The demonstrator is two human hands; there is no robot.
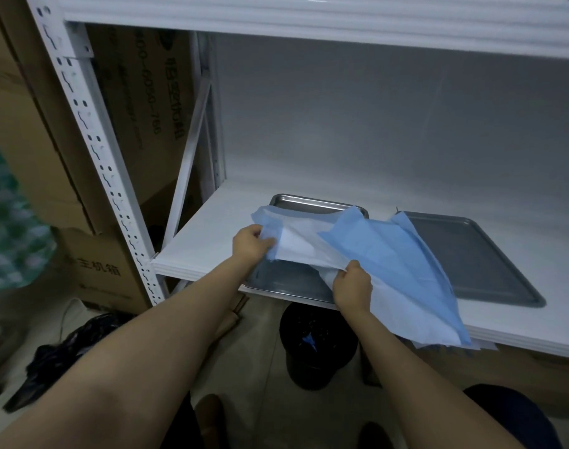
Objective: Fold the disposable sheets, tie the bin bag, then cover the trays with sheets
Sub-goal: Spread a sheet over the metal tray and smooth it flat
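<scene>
A blue and white disposable sheet [386,254] is spread loosely over the left steel tray [312,202] on the white shelf [211,234]. My left hand [251,243] pinches the sheet's left edge. My right hand [352,285] grips its near edge over the tray's front. The sheet's right side trails down past the shelf's front edge. A second steel tray [477,257] lies bare to the right, its left rim under the sheet. A black bin bag [62,354] lies on the floor at lower left.
A black waste bin [315,345] stands on the floor under the shelf, between my arms. Cardboard boxes [95,270] are stacked left of the white rack upright [114,189]. Another shelf board [309,24] runs overhead. My shoes [211,419] show at the bottom.
</scene>
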